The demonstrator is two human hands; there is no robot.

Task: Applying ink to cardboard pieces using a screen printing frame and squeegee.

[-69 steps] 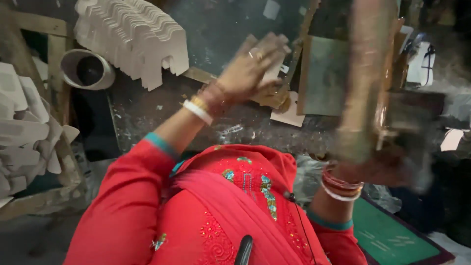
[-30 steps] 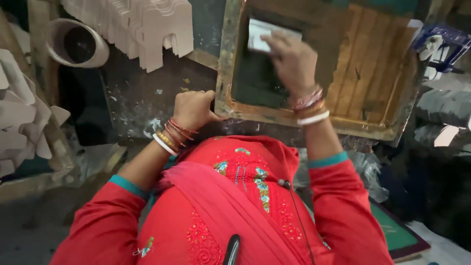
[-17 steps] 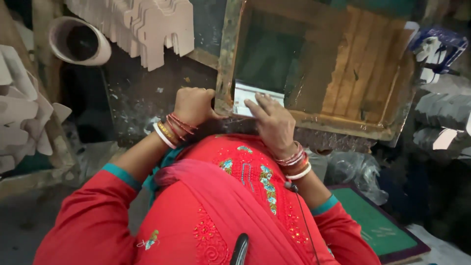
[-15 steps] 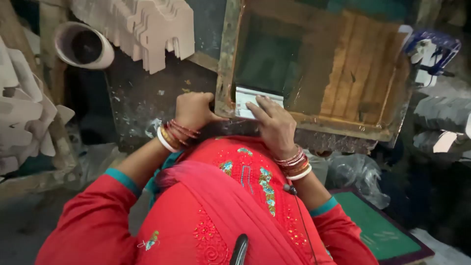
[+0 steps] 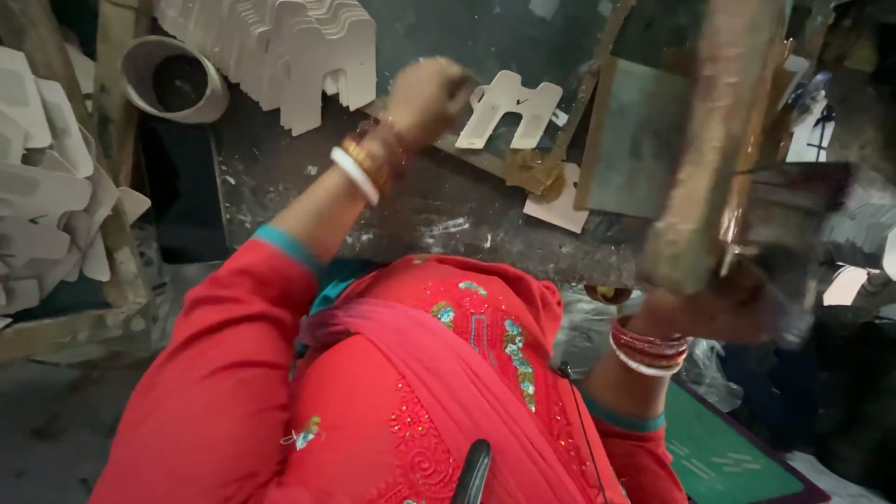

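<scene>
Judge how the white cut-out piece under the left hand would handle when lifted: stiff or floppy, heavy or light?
The white cut-out piece looks thin and flat, so probably light. It keeps its shape beside the left hand, suggesting card-like stiffness. Its narrow legs may bend easily.

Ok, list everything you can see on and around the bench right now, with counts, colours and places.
cut-out piece: one, white, on bench by left hand
stack of cut-outs: one, white, top centre-left
loose cut-outs: many, white, far left
pot: one, pale with dark inside, top left
wooden frame: one, brown, lifted on edge, right
green board: one, bottom right
left hand: at the cut-out piece
right hand: under the frame, blurred
</scene>
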